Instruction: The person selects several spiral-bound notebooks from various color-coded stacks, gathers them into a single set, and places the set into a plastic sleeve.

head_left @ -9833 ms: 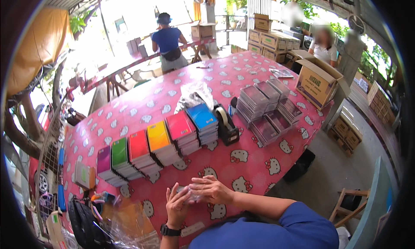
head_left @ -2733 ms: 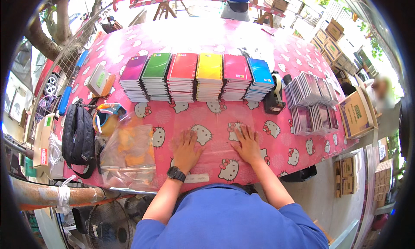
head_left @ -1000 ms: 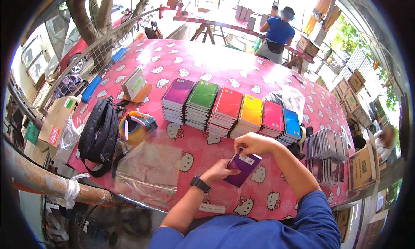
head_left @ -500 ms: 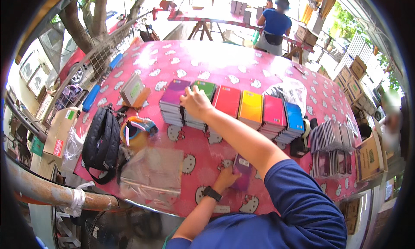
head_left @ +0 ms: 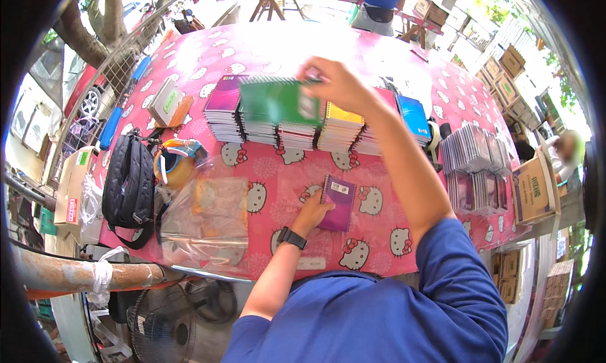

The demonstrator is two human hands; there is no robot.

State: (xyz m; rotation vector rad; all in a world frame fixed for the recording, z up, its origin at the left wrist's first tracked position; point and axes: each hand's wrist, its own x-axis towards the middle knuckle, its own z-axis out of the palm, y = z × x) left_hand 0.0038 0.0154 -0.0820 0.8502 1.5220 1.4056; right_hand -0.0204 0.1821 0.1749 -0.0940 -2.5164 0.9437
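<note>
My right hand (head_left: 338, 88), raised over a row of notebook stacks, grips a green spiral notebook (head_left: 271, 101) by its right end. The notebook is tilted and blurred. It hides parts of the green and red stacks behind it. Nearer to me, my left hand (head_left: 309, 215) holds the left edge of a purple spiral notebook (head_left: 339, 211) that lies on the table, a white label on its upper side. In the row, a purple stack (head_left: 223, 105) stands at the left end, a yellow stack (head_left: 341, 115) further right, and a blue stack (head_left: 413, 118) at the right end.
Clear plastic sleeves (head_left: 214, 237) lie left of my left hand, near a tape dispenser (head_left: 173, 164) and a black bag (head_left: 130, 180). Wrapped notebook bundles (head_left: 475, 167) stand at the right, beside a cardboard box (head_left: 533, 186). A person (head_left: 380, 6) is at the far table.
My right hand has lifted the green notebook off its stack and moved right with it. The purple notebook under my left hand now shows more fully. The view has shifted.
</note>
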